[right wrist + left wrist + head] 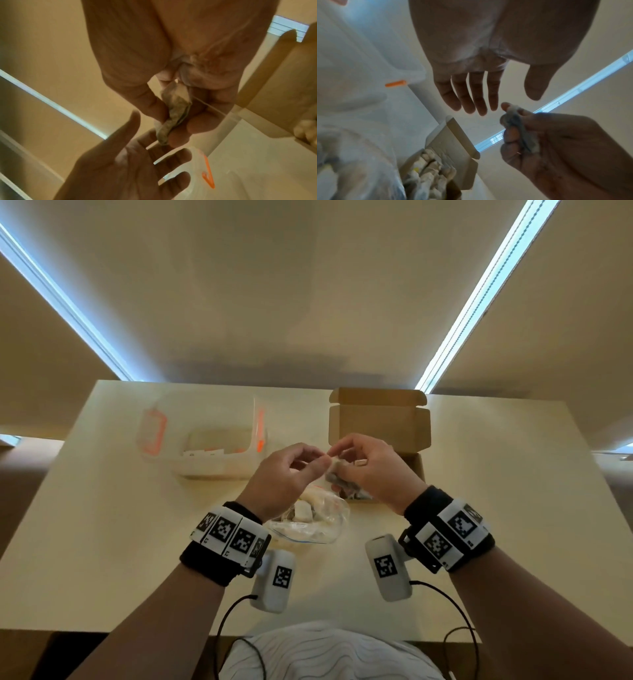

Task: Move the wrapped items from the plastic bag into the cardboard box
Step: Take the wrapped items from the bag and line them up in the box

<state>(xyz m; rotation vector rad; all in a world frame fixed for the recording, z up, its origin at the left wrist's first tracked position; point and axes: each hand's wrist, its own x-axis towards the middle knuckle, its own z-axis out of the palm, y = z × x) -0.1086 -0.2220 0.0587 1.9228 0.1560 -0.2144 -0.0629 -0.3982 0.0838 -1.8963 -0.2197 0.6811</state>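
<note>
1. Plastic bag is lying low centre on the worktop, items remaining inside.
2. Right hand is pinching one wrapped item mid-frame; left hand is hovering released, fingers relaxed.
3. Transfer step: next is likely carrying it up-frame into the cardboard box, already part-filled.

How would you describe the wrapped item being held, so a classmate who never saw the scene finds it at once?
Start at the open cardboard box on the far right of the pale table. Just in front of it, the right hand pinches one crumpled wrapped item in the air. Unlike the others, it lies neither in the plastic bag nor the box.
</note>
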